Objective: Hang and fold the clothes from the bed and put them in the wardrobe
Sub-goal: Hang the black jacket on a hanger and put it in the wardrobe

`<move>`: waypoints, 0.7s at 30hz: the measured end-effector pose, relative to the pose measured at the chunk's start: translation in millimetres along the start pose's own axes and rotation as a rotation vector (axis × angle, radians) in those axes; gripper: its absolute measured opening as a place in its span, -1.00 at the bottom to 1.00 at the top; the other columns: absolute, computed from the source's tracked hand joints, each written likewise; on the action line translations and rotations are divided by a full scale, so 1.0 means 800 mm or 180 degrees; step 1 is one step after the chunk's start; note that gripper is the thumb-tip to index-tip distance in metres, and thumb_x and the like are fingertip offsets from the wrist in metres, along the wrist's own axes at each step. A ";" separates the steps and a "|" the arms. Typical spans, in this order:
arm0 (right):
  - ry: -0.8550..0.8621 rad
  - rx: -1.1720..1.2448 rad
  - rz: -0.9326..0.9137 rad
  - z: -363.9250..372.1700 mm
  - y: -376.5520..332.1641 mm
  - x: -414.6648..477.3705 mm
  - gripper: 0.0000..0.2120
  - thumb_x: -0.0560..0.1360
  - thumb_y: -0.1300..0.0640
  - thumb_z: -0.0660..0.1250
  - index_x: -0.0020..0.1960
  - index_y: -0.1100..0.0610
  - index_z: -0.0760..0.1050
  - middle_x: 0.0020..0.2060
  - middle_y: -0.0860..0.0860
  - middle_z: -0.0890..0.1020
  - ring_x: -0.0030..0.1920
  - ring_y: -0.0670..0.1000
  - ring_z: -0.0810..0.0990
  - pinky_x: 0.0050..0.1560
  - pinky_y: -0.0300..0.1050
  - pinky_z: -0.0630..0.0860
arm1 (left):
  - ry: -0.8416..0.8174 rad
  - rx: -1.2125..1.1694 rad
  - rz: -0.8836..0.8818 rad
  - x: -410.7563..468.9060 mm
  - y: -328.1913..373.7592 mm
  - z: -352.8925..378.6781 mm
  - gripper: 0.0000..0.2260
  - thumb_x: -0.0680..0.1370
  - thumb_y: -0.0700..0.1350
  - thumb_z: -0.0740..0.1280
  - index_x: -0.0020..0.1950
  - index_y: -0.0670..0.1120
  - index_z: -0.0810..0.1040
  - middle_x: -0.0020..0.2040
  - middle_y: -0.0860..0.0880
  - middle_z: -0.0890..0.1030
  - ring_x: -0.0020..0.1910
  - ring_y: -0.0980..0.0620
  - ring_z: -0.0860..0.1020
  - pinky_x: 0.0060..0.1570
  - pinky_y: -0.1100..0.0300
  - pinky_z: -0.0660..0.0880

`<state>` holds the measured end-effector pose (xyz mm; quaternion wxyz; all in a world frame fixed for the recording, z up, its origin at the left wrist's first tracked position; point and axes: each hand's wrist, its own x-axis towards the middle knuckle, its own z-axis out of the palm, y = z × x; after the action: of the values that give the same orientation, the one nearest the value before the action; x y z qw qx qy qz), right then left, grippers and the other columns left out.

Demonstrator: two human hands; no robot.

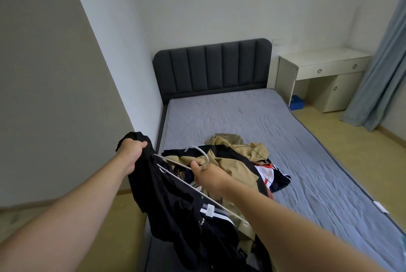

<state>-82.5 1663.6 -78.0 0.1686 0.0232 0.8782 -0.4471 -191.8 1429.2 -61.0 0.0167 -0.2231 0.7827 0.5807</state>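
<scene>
While the left hand (131,154) clenches a bunch of the black garment (175,205) at lower centre-left, the right hand (208,176) grips a white hanger (198,150) against it. Hanging is underway, not finished. The clothes pile (239,157) lies unsorted on the bed (285,128), centre frame; wardrobe not in view.

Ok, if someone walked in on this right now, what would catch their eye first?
The two hands, front and centre: the left hand grips a black garment off the bed's near-left corner, while the right hand holds a white hanger against it. Just behind them, a heap of clothes topped by a khaki jacket lies on the grey-blue mattress. A dark padded headboard stands at the far wall.
</scene>
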 end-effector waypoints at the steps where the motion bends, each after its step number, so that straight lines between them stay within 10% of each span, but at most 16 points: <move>1: 0.0069 0.0105 -0.0020 0.002 -0.002 0.000 -0.59 0.64 -0.13 0.04 -0.24 0.08 0.41 -0.35 0.00 0.49 -0.32 0.00 0.45 -0.23 -0.14 0.39 | 0.0014 0.0087 0.0029 0.000 -0.002 -0.003 -0.75 0.61 -0.18 0.34 0.23 -0.30 0.53 0.17 -0.28 0.60 0.15 -0.26 0.59 0.24 -0.22 0.51; 9: 0.0281 0.0195 0.0062 -0.012 -0.018 -0.009 -0.57 0.55 -0.01 0.16 -0.25 0.27 0.61 -0.26 0.10 0.63 -0.19 0.08 0.56 0.05 0.09 0.58 | -0.0156 0.0648 0.0329 -0.021 -0.007 -0.026 -0.77 0.58 -0.20 0.38 0.17 -0.31 0.56 0.15 -0.27 0.61 0.14 -0.26 0.59 0.26 -0.19 0.50; 14: 0.0531 0.0260 -0.0036 0.008 -0.025 -0.002 -0.77 0.55 0.05 0.19 -0.23 0.14 0.41 -0.37 0.00 0.46 -0.33 0.02 0.42 -0.30 -0.10 0.33 | -0.0676 0.0594 0.0542 -0.060 0.007 -0.021 -0.89 0.54 -0.29 0.39 0.03 -0.31 0.61 0.02 -0.28 0.67 0.05 -0.23 0.65 0.24 -0.20 0.53; 21: 0.0869 0.0775 -0.0057 0.036 -0.028 0.003 -0.57 0.61 -0.03 0.15 0.45 0.04 0.23 -0.02 -0.01 0.61 -0.01 0.01 0.61 -0.03 -0.02 0.56 | -0.1474 0.0406 0.0695 -0.132 0.036 -0.002 -0.93 0.50 -0.39 0.36 -0.03 -0.34 0.56 -0.12 -0.26 0.62 -0.06 -0.25 0.65 0.07 -0.16 0.59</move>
<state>-81.1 1626.9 -76.9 0.0398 0.0960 0.8325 -0.5442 -106.9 1469.5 -4.3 0.1466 0.0030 0.8125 0.5642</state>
